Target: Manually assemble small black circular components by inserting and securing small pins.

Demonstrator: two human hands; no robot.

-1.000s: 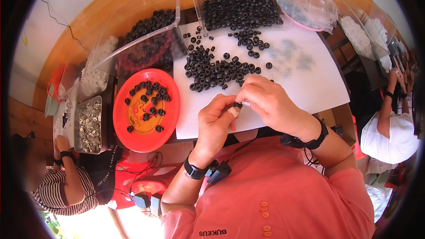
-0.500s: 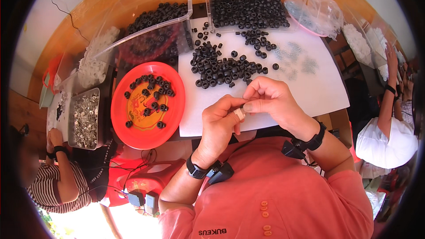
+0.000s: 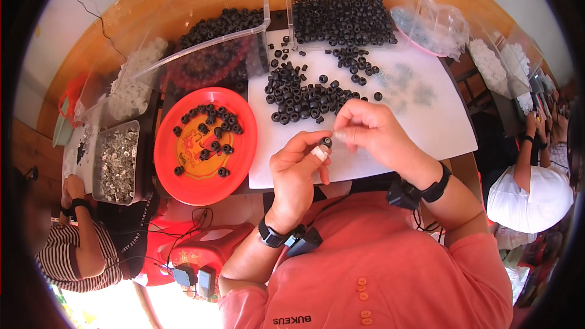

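My left hand (image 3: 292,169) pinches a small black knob-like part (image 3: 326,142) between thumb and forefinger, its round, lighter-centred end facing up. A white wrap (image 3: 319,153) covers the thumb tip. Just right of the part, my right hand (image 3: 376,133) has thumb and forefinger pressed together, slightly apart from it; whatever they may hold is too small to make out. Beyond both hands, a loose heap of similar black parts (image 3: 298,94) lies on the white sheet (image 3: 274,161). To the left, several black parts rest on a red round tray (image 3: 163,164).
Clear bins hold masses of black parts (image 3: 344,18) at the back. Tiny clear pieces (image 3: 408,88) are scattered on the sheet's right side. A metal tray (image 3: 116,167) of small pieces stands far left. People sit at both sides, one in a striped shirt (image 3: 91,256), one in white (image 3: 530,198).
My right hand has drawn slightly away from the left, so the black part now shows. The left hand has shifted a little left and still grips it.
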